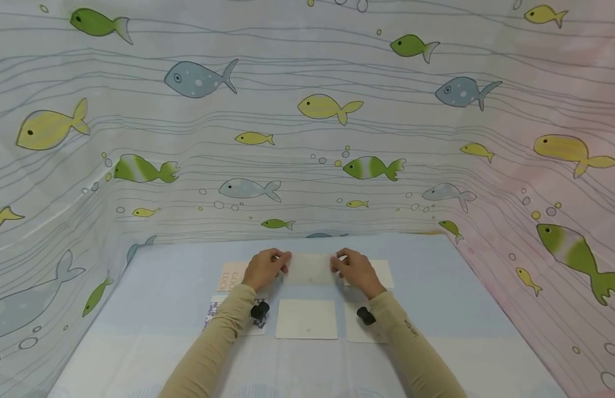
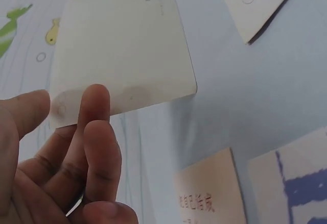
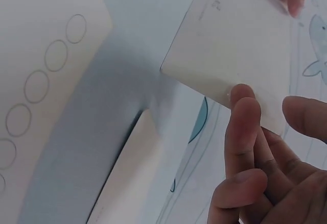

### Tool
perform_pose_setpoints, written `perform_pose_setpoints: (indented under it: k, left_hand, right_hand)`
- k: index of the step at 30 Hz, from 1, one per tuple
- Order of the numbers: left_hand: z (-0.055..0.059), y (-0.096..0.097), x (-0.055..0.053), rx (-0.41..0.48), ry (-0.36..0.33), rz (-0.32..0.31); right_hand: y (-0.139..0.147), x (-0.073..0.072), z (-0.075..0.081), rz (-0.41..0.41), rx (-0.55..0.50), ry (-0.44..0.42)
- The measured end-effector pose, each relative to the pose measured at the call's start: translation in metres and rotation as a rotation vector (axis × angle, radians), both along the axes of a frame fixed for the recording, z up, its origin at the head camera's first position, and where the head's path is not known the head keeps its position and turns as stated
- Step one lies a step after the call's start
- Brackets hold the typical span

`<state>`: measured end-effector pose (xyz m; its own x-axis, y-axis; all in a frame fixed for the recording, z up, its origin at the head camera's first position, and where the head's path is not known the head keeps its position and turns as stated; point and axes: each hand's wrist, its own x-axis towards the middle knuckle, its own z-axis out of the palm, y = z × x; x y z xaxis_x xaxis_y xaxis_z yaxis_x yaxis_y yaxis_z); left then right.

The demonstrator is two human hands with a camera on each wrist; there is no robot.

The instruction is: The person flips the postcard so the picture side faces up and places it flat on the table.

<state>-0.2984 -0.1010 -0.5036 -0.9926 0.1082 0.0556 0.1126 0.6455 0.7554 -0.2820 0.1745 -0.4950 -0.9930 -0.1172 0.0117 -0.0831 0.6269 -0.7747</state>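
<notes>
Both hands — forward, apart, mid-pinch

I can read "GOOD" and "LUCK", turned sideways, on the pink card just beside the left fingers. My left wrist view shows a line of Chinese characters on a peach card below those fingers; I make out "自己", while the line beneath is cut off. The white card held between the left and right fingers carries tiny print I can't read, as does another card nearer me. Dark lettering on the right sleeve, behind the right fingers, is also too small.
</notes>
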Motion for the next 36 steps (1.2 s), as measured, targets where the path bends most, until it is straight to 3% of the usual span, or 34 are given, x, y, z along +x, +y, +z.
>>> perform_pose_setpoints:
  k: [8,36]
  left_hand:
    - [0.0065,-0.0019,0.0025,-0.042,0.02,-0.014]
    - [0.0109,-0.0043,0.0098,-0.026,0.045,-0.048]
  right_hand:
    - [-0.0016,0.0013,0.0044,-0.005,0.025,0.011]
    - [-0.0021,0.0077,0.0077,-0.015,0.056,0.053]
